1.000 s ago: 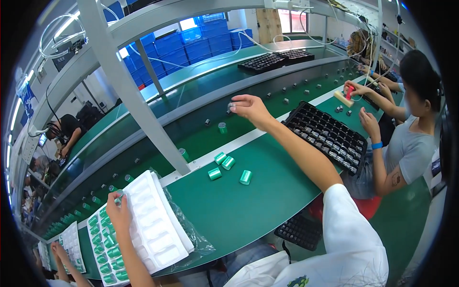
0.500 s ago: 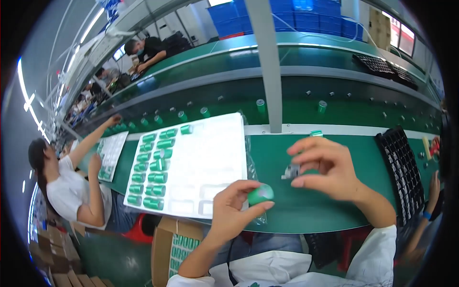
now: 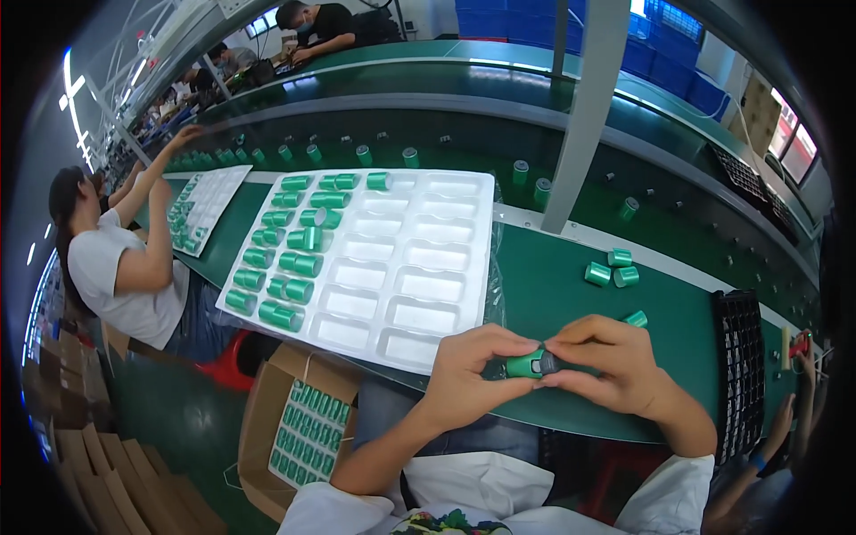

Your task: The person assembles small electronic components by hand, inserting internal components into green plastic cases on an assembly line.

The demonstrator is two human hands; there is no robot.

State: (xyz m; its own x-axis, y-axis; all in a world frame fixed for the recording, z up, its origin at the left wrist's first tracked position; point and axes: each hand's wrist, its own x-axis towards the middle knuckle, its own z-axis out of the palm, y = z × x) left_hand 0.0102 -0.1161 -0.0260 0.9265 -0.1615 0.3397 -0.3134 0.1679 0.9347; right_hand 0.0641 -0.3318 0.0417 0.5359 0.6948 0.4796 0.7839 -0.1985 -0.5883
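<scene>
A: What surrounds you, biggest first?

B: A workroom, with strip lights [image 3: 71,98] on your left and blue crates [image 3: 526,20] at the back. A dark green belt [image 3: 481,152] runs past the pale far edge of your green bench [image 3: 544,267]. On your left, a co-worker [image 3: 125,254] in a white shirt reaches toward that belt.

A: Anything in your way?

B: A grey post [image 3: 593,107] rises at the bench's far edge and hides part of the belt from you. A cardboard box [image 3: 259,455] sits below the bench. Your white tray [image 3: 489,223] has green pieces in its two left columns, plus one in the third. A black tray [image 3: 720,330] lies to your right.

A: And your hands?

B: They meet over the bench's near edge, fingertips almost touching. Your left hand [image 3: 473,374] pinches a green cylinder [image 3: 523,366]; your right hand [image 3: 615,370] pinches the dark end piece [image 3: 548,362] at its right. You cannot tell whether the two are joined. Four loose cylinders [image 3: 597,274] lie beyond your right hand, three clustered.
</scene>
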